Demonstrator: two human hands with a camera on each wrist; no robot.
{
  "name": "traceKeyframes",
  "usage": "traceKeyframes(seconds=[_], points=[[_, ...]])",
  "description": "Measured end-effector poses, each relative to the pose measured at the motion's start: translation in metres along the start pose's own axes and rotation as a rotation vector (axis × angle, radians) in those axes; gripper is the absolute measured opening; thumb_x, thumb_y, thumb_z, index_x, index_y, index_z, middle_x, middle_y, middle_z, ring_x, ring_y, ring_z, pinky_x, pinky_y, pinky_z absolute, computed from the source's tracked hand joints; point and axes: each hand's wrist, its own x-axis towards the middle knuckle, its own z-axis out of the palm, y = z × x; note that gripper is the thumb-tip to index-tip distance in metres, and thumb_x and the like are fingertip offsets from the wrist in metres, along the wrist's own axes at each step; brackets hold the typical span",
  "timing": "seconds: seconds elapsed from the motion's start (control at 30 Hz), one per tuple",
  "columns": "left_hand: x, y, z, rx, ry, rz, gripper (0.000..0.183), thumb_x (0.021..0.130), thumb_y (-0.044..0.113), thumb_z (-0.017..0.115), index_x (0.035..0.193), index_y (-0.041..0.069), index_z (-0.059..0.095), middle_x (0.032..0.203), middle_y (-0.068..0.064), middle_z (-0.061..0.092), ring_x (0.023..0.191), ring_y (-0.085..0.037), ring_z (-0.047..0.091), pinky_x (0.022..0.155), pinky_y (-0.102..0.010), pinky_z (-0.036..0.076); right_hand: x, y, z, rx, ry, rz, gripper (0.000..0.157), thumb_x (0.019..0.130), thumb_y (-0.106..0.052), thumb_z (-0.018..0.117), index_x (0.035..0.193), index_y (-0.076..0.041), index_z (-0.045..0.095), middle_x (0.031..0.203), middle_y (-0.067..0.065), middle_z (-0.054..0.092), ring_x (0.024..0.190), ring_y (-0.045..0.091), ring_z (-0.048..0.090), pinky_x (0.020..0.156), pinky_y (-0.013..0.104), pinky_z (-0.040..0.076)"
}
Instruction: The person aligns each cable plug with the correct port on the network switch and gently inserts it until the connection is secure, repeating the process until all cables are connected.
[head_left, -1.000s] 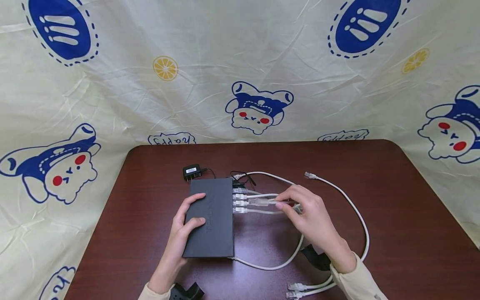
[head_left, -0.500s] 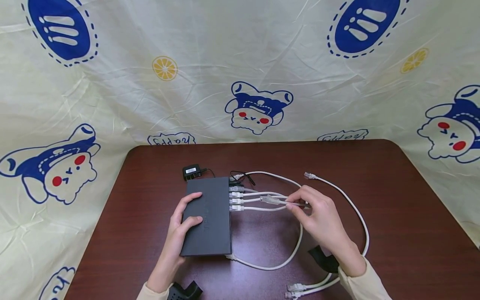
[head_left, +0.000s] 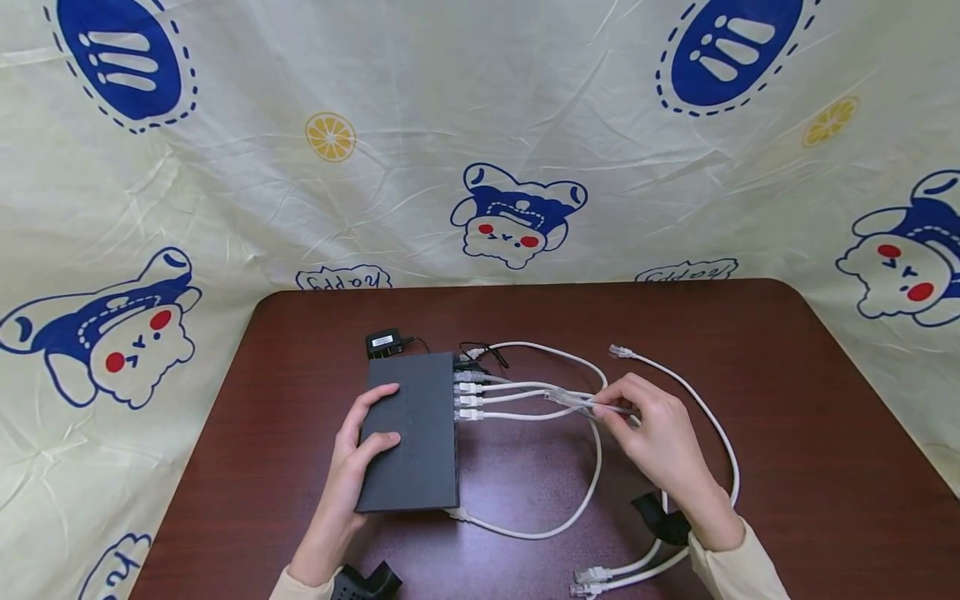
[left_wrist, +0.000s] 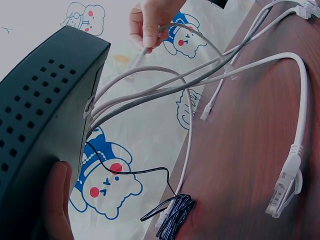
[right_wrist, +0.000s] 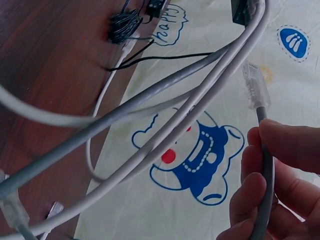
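Note:
My left hand (head_left: 347, 467) grips a dark grey network switch (head_left: 408, 437) by its left side, thumb and a finger on the top face. In the left wrist view the switch's vented side (left_wrist: 37, 100) is raised and tilted. Several Ethernet cables (head_left: 517, 416) run from ports on its right side. My right hand (head_left: 660, 429) pinches a grey Ethernet cable (right_wrist: 267, 185) just behind its clear plug (right_wrist: 256, 85). That plug points toward the switch, apart from it, above the other cables. The lower fingers curl along the cable.
Behind the switch lie a black power adapter (head_left: 384, 342) and a tied black cord (left_wrist: 175, 215). A loose plug (head_left: 621, 351) lies at the back right. Two more plugs (head_left: 592, 575) lie near the front. One white cable (head_left: 555, 533) loops in front of the switch.
My right hand has moved right with the grey Ethernet cable, so its plug is farther from the switch. My left hand has shifted the switch slightly left.

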Motion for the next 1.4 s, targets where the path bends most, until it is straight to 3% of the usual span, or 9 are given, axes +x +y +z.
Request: traceKeyframes(seconds=[0.27, 0.5, 0.87, 1.2, 1.4], points=[[0.0, 0.001, -0.002, 0.018, 0.001, 0.004, 0.052, 0.087, -0.004, 0.048, 0.136, 0.012, 0.045, 0.133, -0.011, 0.038, 0.088, -0.026, 0.058, 0.065, -0.037, 0.052, -0.005, 0.009, -0.01, -0.075, 0.03, 0.071, 0.022, 0.068, 0.008, 0.077, 0.078, -0.009, 0.066, 0.074, -0.006, 0.057, 0.063, 0.01, 0.05, 0.058, 0.019, 0.037], [0.002, 0.0, -0.003, 0.024, 0.016, -0.009, 0.053, 0.087, -0.003, 0.047, 0.137, 0.014, 0.045, 0.133, -0.008, 0.039, 0.09, -0.027, 0.057, 0.065, -0.037, 0.052, -0.002, 0.003, -0.027, 0.035, 0.09, 0.143, 0.024, 0.071, 0.011, 0.076, 0.083, -0.008, 0.067, 0.075, -0.004, 0.056, 0.065, 0.003, 0.046, 0.059, 0.013, 0.036], [0.003, -0.001, 0.001, 0.027, 0.015, 0.009, 0.051, 0.086, -0.003, 0.05, 0.135, 0.011, 0.047, 0.132, -0.012, 0.04, 0.096, -0.03, 0.053, 0.065, -0.036, 0.051, 0.007, -0.017, -0.036, 0.197, 0.075, 0.054, 0.032, 0.067, 0.021, 0.073, 0.084, -0.004, 0.064, 0.08, -0.002, 0.06, 0.073, 0.0, 0.056, 0.067, 0.011, 0.047], [0.001, -0.002, 0.004, 0.011, 0.011, -0.004, 0.051, 0.086, -0.003, 0.05, 0.135, 0.012, 0.047, 0.131, -0.014, 0.039, 0.091, -0.029, 0.056, 0.063, -0.037, 0.052, 0.007, -0.022, -0.014, 0.198, 0.06, -0.032, 0.036, 0.064, 0.02, 0.076, 0.085, -0.006, 0.065, 0.079, -0.001, 0.061, 0.068, 0.002, 0.056, 0.063, 0.01, 0.044], [0.001, -0.004, 0.004, 0.023, 0.014, -0.016, 0.053, 0.086, -0.002, 0.049, 0.136, 0.015, 0.047, 0.134, -0.01, 0.039, 0.096, -0.031, 0.053, 0.065, -0.038, 0.051, 0.006, -0.024, -0.004, 0.184, 0.038, -0.026, 0.035, 0.066, 0.02, 0.074, 0.084, -0.007, 0.062, 0.077, -0.003, 0.063, 0.063, 0.003, 0.055, 0.059, 0.012, 0.042]])
